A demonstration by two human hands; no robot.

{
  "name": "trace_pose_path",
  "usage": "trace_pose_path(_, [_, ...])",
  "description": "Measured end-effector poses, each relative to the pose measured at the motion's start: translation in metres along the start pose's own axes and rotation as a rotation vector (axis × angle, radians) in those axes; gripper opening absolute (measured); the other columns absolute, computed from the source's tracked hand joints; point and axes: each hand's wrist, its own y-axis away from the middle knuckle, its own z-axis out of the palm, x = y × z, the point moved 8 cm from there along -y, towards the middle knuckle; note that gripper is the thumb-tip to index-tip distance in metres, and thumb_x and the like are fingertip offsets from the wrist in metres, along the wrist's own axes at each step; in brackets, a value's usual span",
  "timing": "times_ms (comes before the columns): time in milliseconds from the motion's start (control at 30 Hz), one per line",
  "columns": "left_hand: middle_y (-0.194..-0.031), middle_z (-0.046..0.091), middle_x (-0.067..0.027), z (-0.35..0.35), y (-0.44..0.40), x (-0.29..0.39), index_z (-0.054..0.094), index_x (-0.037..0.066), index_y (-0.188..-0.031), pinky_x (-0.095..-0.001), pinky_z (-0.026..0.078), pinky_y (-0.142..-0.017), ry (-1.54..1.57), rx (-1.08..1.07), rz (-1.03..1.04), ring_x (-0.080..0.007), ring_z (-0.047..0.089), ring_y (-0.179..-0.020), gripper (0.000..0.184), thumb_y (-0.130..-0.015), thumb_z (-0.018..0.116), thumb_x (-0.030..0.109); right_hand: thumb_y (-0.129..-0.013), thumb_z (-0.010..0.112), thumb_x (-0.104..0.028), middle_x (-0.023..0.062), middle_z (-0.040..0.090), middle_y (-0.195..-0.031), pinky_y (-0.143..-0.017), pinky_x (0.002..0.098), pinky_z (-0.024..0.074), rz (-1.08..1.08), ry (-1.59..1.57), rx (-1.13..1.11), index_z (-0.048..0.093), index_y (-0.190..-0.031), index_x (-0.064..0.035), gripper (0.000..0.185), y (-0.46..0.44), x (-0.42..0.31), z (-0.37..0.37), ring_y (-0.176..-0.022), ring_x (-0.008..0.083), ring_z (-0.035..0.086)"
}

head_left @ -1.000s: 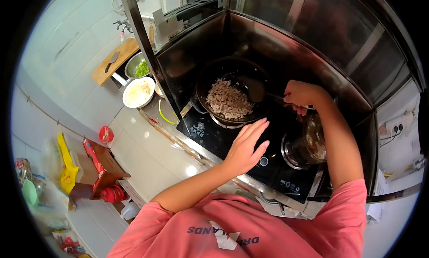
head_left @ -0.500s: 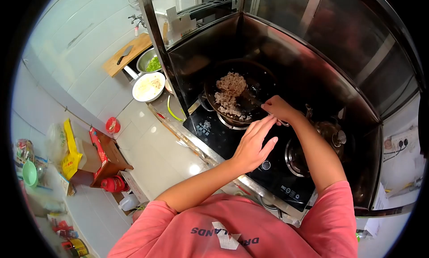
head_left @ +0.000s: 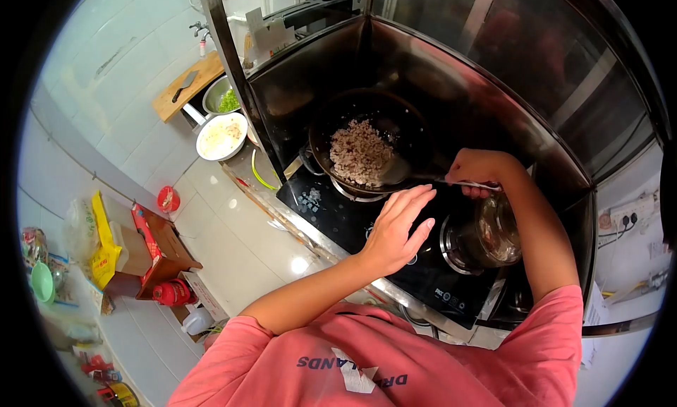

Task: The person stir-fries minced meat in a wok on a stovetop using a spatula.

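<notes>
A dark wok (head_left: 416,125) stands on the stove's left burner, with a mound of crumbly, brownish food that looks like minced meat (head_left: 356,153) in it. Wrapped round the handle of a spatula (head_left: 396,171), my right hand (head_left: 478,171) is to the right of the wok. The spatula's blade rests inside the wok, touching the right edge of the mound. My left hand (head_left: 395,231) is open and holds nothing, its fingers stretched out over the stove just below the wok's near rim.
A pot with a glass lid (head_left: 497,231) sits by the right burner, under my right forearm. Dark metal panels enclose the stove (head_left: 324,216). On the left are a white pan (head_left: 221,137), a bowl of chopped greens (head_left: 227,101) and a knife (head_left: 185,87) on a cutting board (head_left: 199,76).
My right hand has moved right, drawing the spatula toward the wok's right side. The food, earlier spread in two clumps, is gathered into one mound. My left hand stays nearly still.
</notes>
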Motion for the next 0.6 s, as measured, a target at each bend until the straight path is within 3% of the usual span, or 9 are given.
trace_pose_path(67, [-0.129, 0.052, -0.0164, 0.0, 0.001, -0.002, 0.052, 0.0, -0.126, -0.0388, 0.038, -0.1, 0.007, -0.001, -0.006, -0.033, 0.049, -0.117, 0.04, -0.088, 0.06, 0.012, -0.091, 0.057, -0.023, 0.0042, 0.054, -0.057, -0.036, 0.026, 0.0373, -0.033, -0.376, -0.225, 0.064, -0.088, -0.0015, 0.023, -0.011, 0.002, 0.027, -0.041, 0.0112, 0.047])
trace_pose_path(100, [-0.129, 0.052, -0.0164, 0.0, 0.001, -0.003, 0.052, 0.0, -0.126, -0.039, 0.038, -0.1, 0.013, -0.002, -0.012, -0.0331, 0.049, -0.117, 0.04, -0.088, 0.06, 0.012, -0.089, 0.058, -0.024, 0.0044, 0.05, -0.055, -0.038, 0.026, 0.0364, -0.125, -0.464, -0.21, 0.062, -0.083, 0.0031, 0.028, -0.015, -0.009, 0.036, -0.042, 0.0115, 0.046])
trace_pose_path(167, [-0.129, 0.052, -0.0165, 0.0, 0.001, -0.004, 0.052, -0.001, -0.126, -0.0393, 0.038, -0.1, 0.003, 0.004, -0.001, -0.0332, 0.049, -0.117, 0.041, -0.088, 0.06, 0.012, -0.089, 0.06, -0.024, 0.0047, 0.051, -0.055, -0.038, 0.0265, 0.0367, -0.348, -0.687, -0.232, 0.062, -0.086, 0.0033, 0.027, -0.063, -0.018, 0.06, -0.042, 0.0122, 0.047])
trace_pose_path(200, [-0.129, 0.052, -0.0166, -0.001, 0.001, -0.004, 0.052, -0.001, -0.126, -0.0395, 0.038, -0.1, -0.009, 0.009, 0.012, -0.0333, 0.048, -0.117, 0.041, -0.088, 0.06, 0.011, -0.089, 0.06, -0.024, 0.0047, 0.051, -0.055, -0.038, 0.0265, 0.0367, -0.346, -0.688, -0.232, 0.062, -0.086, 0.0033, 0.027, -0.075, -0.024, 0.069, -0.042, 0.0122, 0.047])
trace_pose_path(267, [-0.129, 0.051, -0.0167, -0.004, 0.001, -0.006, 0.051, -0.001, -0.127, -0.0399, 0.037, -0.1, -0.001, -0.003, 0.016, -0.0335, 0.048, -0.118, 0.042, -0.087, 0.06, 0.011, -0.088, 0.061, -0.021, 0.0056, 0.053, -0.055, -0.037, 0.0274, 0.0371, -0.378, -0.916, 0.017, 0.061, -0.082, 0.004, 0.026, -0.09, -0.034, 0.059, -0.04, 0.013, 0.049])
trace_pose_path(400, [-0.127, 0.051, -0.0174, -0.014, 0.004, -0.006, 0.051, -0.002, -0.125, -0.0403, 0.038, -0.099, -0.012, 0.023, -0.009, -0.0343, 0.047, -0.116, 0.04, -0.088, 0.059, 0.011, -0.087, 0.061, -0.015, 0.0073, 0.055, -0.056, -0.035, 0.0287, 0.0376, -0.312, -0.849, 0.157, 0.062, -0.081, 0.006, 0.022, -0.061, -0.033, 0.041, -0.039, 0.0143, 0.05])
trace_pose_path(467, [-0.131, 0.051, -0.0159, -0.014, 0.007, -0.01, 0.051, 0.001, -0.128, -0.0387, 0.037, -0.1, -0.001, 0.0, -0.051, -0.033, 0.047, -0.118, 0.042, -0.088, 0.06, 0.012, -0.084, 0.06, -0.009, 0.008, 0.056, -0.056, -0.034, 0.029, 0.0381, -0.312, -0.548, 0.226, 0.061, -0.086, 0.0076, 0.017, -0.048, -0.029, 0.033, -0.039, 0.0141, 0.05])
trace_pose_path(533, [-0.131, 0.051, -0.0159, -0.015, 0.009, -0.01, 0.051, 0.001, -0.127, -0.0386, 0.037, -0.1, -0.005, 0.003, -0.049, -0.033, 0.048, -0.118, 0.042, -0.088, 0.06, 0.012, -0.079, 0.061, -0.007, 0.0109, 0.059, -0.06, -0.035, 0.0296, 0.0412, -0.265, -0.459, 0.273, 0.061, -0.091, 0.0076, 0.019, -0.039, -0.028, 0.034, -0.042, 0.0163, 0.055])
trace_pose_path(600, [-0.131, 0.051, -0.016, -0.015, 0.011, -0.011, 0.051, 0.001, -0.127, -0.0384, 0.037, -0.1, -0.008, 0.001, -0.047, -0.033, 0.048, -0.118, 0.042, -0.089, 0.06, 0.013, -0.076, 0.064, -0.008, 0.0169, 0.066, -0.076, -0.051, 0.0362, 0.052, -0.22, -0.242, 0.499, 0.062, -0.102, 0.0032, 0.028, -0.03, -0.026, 0.026, -0.061, 0.0262, 0.066])
